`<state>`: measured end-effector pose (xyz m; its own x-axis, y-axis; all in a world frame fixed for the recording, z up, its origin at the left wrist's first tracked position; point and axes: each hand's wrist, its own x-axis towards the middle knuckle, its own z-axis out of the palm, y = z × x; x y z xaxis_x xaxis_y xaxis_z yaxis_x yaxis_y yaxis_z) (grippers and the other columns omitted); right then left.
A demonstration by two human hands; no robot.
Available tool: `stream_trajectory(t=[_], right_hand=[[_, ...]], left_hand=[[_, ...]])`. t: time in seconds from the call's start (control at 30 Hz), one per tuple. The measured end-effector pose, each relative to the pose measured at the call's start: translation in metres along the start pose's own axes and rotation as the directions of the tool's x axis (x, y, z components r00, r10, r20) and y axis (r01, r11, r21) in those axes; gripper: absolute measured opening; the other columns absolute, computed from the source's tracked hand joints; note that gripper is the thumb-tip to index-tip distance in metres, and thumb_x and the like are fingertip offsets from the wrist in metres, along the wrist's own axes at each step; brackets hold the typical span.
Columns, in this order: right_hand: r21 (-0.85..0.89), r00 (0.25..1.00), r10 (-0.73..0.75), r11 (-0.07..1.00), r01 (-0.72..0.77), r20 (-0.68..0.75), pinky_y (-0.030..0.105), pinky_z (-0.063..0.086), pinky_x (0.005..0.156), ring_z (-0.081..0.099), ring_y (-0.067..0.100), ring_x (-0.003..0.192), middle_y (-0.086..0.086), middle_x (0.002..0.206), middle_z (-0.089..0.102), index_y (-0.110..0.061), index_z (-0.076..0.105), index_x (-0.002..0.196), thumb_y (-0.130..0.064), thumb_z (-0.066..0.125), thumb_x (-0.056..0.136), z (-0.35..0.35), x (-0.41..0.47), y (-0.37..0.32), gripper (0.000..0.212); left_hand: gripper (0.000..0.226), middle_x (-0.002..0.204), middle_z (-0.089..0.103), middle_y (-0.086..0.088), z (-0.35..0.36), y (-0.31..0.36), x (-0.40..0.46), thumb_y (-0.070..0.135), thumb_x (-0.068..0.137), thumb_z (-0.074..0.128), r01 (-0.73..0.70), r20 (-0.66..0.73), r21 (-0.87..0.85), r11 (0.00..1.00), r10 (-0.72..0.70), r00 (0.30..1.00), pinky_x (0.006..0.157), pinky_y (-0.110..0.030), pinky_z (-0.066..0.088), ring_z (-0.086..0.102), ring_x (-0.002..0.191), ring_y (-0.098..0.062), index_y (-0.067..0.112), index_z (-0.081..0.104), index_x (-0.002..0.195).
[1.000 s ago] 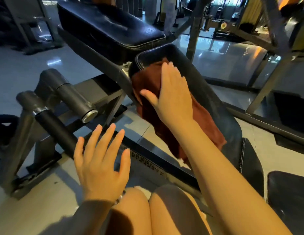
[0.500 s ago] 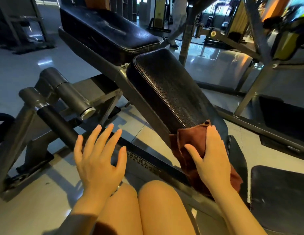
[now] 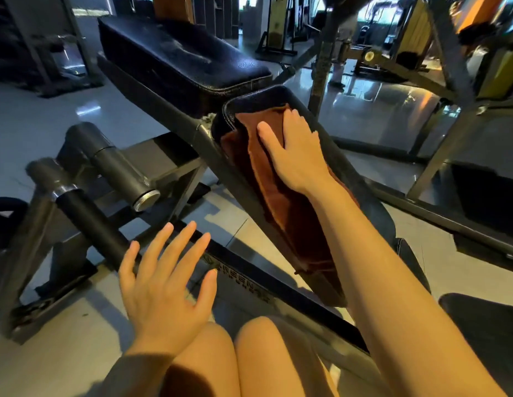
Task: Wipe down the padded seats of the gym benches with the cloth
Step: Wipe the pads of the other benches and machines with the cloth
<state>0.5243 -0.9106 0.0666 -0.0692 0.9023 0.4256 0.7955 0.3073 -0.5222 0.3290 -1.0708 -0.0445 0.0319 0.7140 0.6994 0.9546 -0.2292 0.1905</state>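
Note:
A black padded seat (image 3: 361, 179) slopes from the centre toward the lower right, on a dark steel bench frame. A long brown cloth (image 3: 289, 216) lies stretched along its left half. My right hand (image 3: 295, 150) presses flat on the cloth's upper end, near the seat's top edge, fingers straight. My left hand (image 3: 163, 285) hovers spread and empty above the floor and the frame's base bar, to the left of the seat. A second black pad (image 3: 178, 58) lies beyond the seat's top edge.
Foam and steel leg rollers (image 3: 106, 167) jut out at the left on the frame. My bare knees (image 3: 244, 356) are at the bottom centre. Another dark pad (image 3: 487, 330) sits at the lower right. Racks and machine frames (image 3: 438, 90) stand behind on a glossy tiled floor.
My right hand has slid the cloth from the seat's lower end back up to its top edge, after coming down from there a second ago. My left hand stays hovering.

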Motion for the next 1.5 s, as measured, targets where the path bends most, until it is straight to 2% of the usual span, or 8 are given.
stream_trajectory(t=[0.23,0.6,0.7,0.8,0.93,1.07,1.23,1.5], right_hand=[[-0.007,0.92,0.387,0.922,-0.388,-0.056,0.061,0.011,0.115,0.035,0.031,0.139,0.01,0.15,0.039,-0.018,0.038,0.146,-0.072,0.027,0.092,-0.021,-0.009,0.09,0.077],[0.176,0.69,0.709,0.705,-0.687,-0.146,0.056,0.027,0.115,0.033,0.033,0.141,0.009,0.157,0.028,-0.018,0.02,0.154,-0.072,0.03,0.09,-0.011,-0.15,0.123,0.084],[0.163,0.737,0.641,0.767,-0.621,-0.214,0.052,0.021,0.118,0.026,0.031,0.145,0.005,0.16,0.023,-0.02,0.017,0.155,-0.077,0.023,0.084,-0.001,-0.185,0.079,0.091],[-0.038,0.883,0.331,0.931,-0.363,-0.333,0.046,0.021,0.118,0.03,0.026,0.141,0.003,0.154,0.031,-0.022,0.022,0.148,-0.074,0.043,0.083,0.013,-0.196,0.04,0.086],[-0.129,0.959,0.031,0.989,-0.07,-0.282,0.033,0.018,0.116,0.031,0.023,0.139,0.006,0.153,0.032,-0.012,0.028,0.146,-0.05,0.069,0.082,0.021,-0.139,-0.003,0.085],[-0.202,0.973,-0.169,0.97,0.136,-0.158,0.045,0.022,0.12,0.026,0.03,0.144,0.016,0.156,0.028,-0.004,0.026,0.149,-0.03,0.069,0.088,0.018,-0.073,-0.037,0.08],[-0.25,0.97,-0.188,0.957,0.145,-0.157,0.042,0.012,0.119,0.021,0.027,0.147,0.01,0.159,0.025,-0.01,0.022,0.152,-0.028,0.069,0.088,0.014,-0.091,-0.009,0.081],[-0.264,0.981,0.114,0.952,-0.154,-0.159,0.032,0.003,0.114,0.022,0.025,0.147,0.005,0.16,0.023,-0.014,0.017,0.154,-0.042,0.067,0.087,-0.004,-0.197,0.059,0.088]], left_hand=[[0.049,0.139,0.054,-0.002,-0.001,0.002,0.001,0.042,0.087,0.044,0.02,0.026,0.017,1.0,-0.02,0.999,0.116,-0.042,0.011,0.039,0.135,-0.023,0.019,0.062,0.126],[0.049,0.136,0.057,-0.001,0.002,0.002,-0.001,0.043,0.088,0.044,0.005,0.006,0.02,1.0,-0.005,1.0,0.111,-0.052,0.022,0.045,0.132,-0.025,0.019,0.062,0.126],[0.049,0.136,0.058,-0.002,0.002,0.002,-0.001,0.044,0.088,0.044,0.005,0.001,0.019,1.0,-0.005,1.0,0.11,-0.054,0.024,0.046,0.132,-0.026,0.019,0.063,0.126],[0.049,0.135,0.058,-0.003,0.003,0.002,-0.002,0.044,0.088,0.043,0.004,0.008,0.032,0.999,-0.004,1.0,0.109,-0.054,0.024,0.045,0.132,-0.026,0.019,0.062,0.126],[0.051,0.136,0.058,-0.004,0.004,0.001,-0.003,0.045,0.087,0.041,0.01,0.039,0.066,0.998,-0.013,0.999,0.11,-0.053,0.023,0.044,0.133,-0.026,0.019,0.062,0.126],[0.049,0.133,0.06,-0.004,0.004,0.0,-0.002,0.042,0.088,0.041,0.01,0.025,0.089,0.996,-0.013,1.0,0.108,-0.053,0.025,0.046,0.131,-0.027,0.018,0.065,0.123],[0.05,0.132,0.061,-0.005,0.005,-0.003,-0.001,0.042,0.089,0.04,0.005,0.022,0.088,0.996,-0.007,1.0,0.109,-0.051,0.024,0.046,0.131,-0.027,0.017,0.065,0.124],[0.049,0.132,0.061,-0.007,0.004,-0.002,-0.002,0.04,0.089,0.042,0.002,-0.023,0.026,1.0,-0.002,1.0,0.108,-0.049,0.024,0.047,0.13,-0.028,0.015,0.065,0.124]])
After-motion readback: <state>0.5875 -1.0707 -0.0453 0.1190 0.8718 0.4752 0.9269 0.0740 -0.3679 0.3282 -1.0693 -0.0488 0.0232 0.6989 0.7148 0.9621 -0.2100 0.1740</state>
